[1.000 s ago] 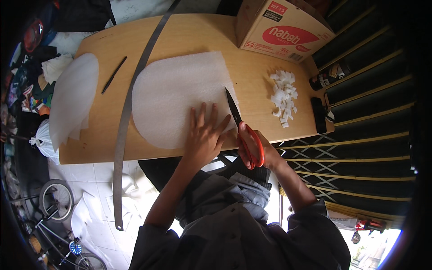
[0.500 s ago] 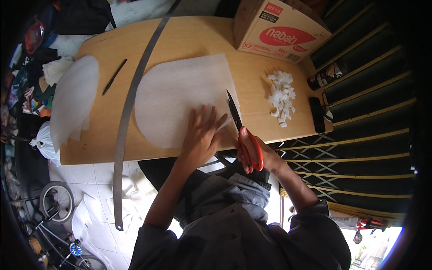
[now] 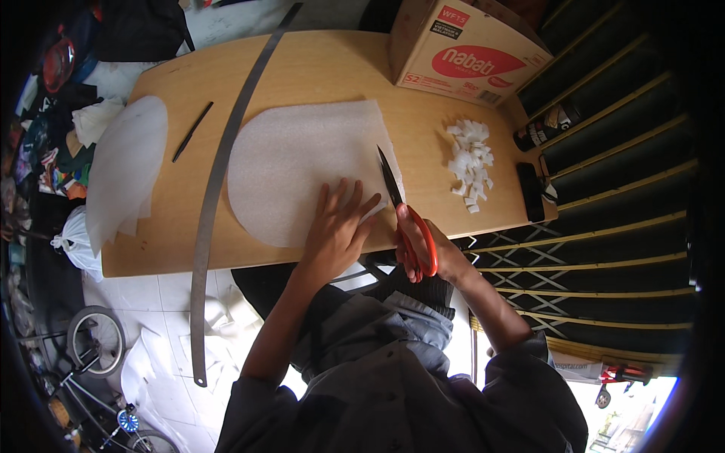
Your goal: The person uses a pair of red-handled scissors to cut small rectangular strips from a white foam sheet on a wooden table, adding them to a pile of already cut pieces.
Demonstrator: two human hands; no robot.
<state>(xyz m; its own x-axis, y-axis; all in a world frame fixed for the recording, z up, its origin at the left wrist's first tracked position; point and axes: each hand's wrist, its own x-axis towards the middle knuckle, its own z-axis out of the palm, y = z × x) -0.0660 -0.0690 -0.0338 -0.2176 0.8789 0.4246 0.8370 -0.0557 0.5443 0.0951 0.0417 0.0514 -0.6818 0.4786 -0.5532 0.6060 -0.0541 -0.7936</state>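
A white foam sheet (image 3: 294, 158) with a rounded left side lies on the wooden table. My left hand (image 3: 340, 223) rests flat on its near part, fingers spread. Red-handled scissors (image 3: 419, 245) are gripped in my right hand (image 3: 445, 260), at the sheet's near right edge. Their dark blades (image 3: 389, 174) point away from me over the right side of the sheet and look nearly closed. Whether foam sits between the blades I cannot tell.
A long steel ruler (image 3: 219, 170) crosses the table (image 3: 181, 241) and overhangs its near edge. Left of it lie a black pen (image 3: 192, 132) and more foam sheets (image 3: 128, 166). To the right are white foam scraps (image 3: 472, 162), a cardboard box (image 3: 461, 53) and a black phone-like object (image 3: 530, 192).
The scissors and my right hand have shifted slightly away from me and to the left. The foam sheet's far edge sits a little nearer. My left hand stays in place.
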